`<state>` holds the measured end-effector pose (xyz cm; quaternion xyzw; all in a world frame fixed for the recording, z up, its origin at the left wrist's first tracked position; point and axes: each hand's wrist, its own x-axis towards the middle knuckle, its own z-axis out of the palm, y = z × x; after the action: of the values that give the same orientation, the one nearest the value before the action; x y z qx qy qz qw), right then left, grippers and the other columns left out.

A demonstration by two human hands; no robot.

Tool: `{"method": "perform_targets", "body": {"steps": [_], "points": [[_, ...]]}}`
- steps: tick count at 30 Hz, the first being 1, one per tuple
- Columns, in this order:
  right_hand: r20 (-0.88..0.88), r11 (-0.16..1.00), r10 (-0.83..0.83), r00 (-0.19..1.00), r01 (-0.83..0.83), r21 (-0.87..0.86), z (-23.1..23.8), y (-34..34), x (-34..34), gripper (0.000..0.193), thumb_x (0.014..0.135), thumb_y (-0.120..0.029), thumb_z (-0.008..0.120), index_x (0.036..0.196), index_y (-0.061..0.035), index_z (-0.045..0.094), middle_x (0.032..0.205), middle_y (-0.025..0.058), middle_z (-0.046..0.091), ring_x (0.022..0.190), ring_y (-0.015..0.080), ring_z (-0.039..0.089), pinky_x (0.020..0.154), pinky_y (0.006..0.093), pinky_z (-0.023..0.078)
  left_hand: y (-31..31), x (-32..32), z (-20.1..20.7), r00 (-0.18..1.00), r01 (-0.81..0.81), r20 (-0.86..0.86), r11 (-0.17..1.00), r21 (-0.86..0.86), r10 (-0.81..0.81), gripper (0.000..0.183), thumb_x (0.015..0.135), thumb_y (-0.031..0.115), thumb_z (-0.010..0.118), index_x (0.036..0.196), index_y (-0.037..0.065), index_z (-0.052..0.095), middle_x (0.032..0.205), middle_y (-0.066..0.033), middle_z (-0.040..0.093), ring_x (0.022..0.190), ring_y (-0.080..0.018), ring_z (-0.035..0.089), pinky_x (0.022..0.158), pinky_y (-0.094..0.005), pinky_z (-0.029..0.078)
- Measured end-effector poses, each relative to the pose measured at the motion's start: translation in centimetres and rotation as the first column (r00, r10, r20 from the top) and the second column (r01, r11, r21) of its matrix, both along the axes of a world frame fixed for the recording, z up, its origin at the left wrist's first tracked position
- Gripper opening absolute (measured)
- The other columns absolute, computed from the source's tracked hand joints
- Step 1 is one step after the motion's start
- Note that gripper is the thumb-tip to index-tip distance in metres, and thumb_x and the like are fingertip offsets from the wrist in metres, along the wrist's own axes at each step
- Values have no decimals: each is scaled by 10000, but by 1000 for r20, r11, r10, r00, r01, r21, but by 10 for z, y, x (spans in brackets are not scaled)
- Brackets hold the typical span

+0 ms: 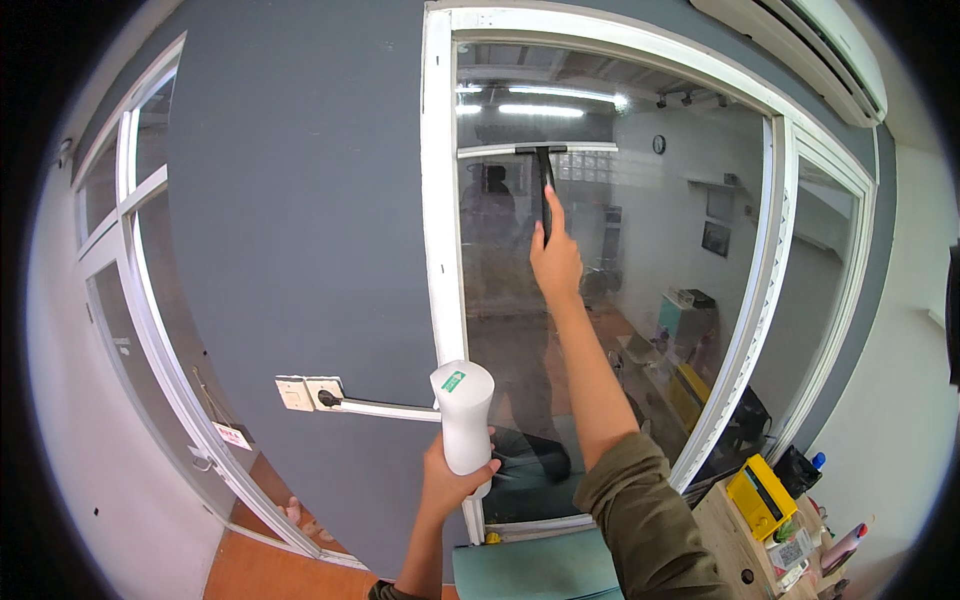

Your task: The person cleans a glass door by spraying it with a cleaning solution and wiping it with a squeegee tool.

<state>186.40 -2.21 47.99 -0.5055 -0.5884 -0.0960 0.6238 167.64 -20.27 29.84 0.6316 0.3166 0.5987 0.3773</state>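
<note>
My right hand (557, 262) is raised and closed around the black handle of a squeegee (545, 152). Its wide pale blade lies level across the upper part of the window pane (640, 240), its left end close to the white frame. Lower down, my left hand (452, 478) grips a smooth white bottle (465, 410) with a small green label. The bottle is held nearly upright in front of the frame's lower left part. Some of the left fingers are hidden behind it.
Left of the window, a grey wall carries a socket (323, 391) with a black plug and white cable duct. A green padded surface (540, 565) lies below. At lower right, a wooden table (735, 530) holds a yellow box (762, 497) and several small items. An air conditioner (815, 50) hangs above.
</note>
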Motion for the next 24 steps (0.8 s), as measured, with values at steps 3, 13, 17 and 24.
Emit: {"method": "perform_targets", "body": {"steps": [3,13,17,24], "points": [[-4,988,26,1000,-25,155,-61,12,1,531,890,-148,512,1376,-270,336,973,173,637,786,366,624,646,433,476,4,1,-11,997,28,77,1000,6,-28,462,640,41,748,1058,-22,563,1029,-103,654,865,-154,631,732,-294,512],[-106,989,43,993,-57,-136,-338,-48,-4,498,842,-87,553,1320,-161,431,1145,179,587,936,383,593,766,401,482,-6,-5,-26,994,53,94,998,-43,-48,475,647,21,744,1076,-21,543,1047,-109,644,874,-153,623,730,-290,508],[-124,958,81,989,-112,-263,-357,-75,5,490,852,-91,551,1324,-133,425,1170,206,564,971,410,571,764,410,479,-9,-5,-28,993,52,108,998,-30,-49,470,645,13,743,1069,-19,544,1041,-107,646,871,-150,622,730,-287,506],[-116,984,59,991,-38,172,-275,-75,40,420,884,-82,530,1296,-40,459,1221,201,542,1081,345,557,859,355,453,-7,17,-22,994,58,92,998,-19,-56,446,648,7,706,1066,-17,550,1028,-103,642,869,-160,624,771,-306,502]]}}
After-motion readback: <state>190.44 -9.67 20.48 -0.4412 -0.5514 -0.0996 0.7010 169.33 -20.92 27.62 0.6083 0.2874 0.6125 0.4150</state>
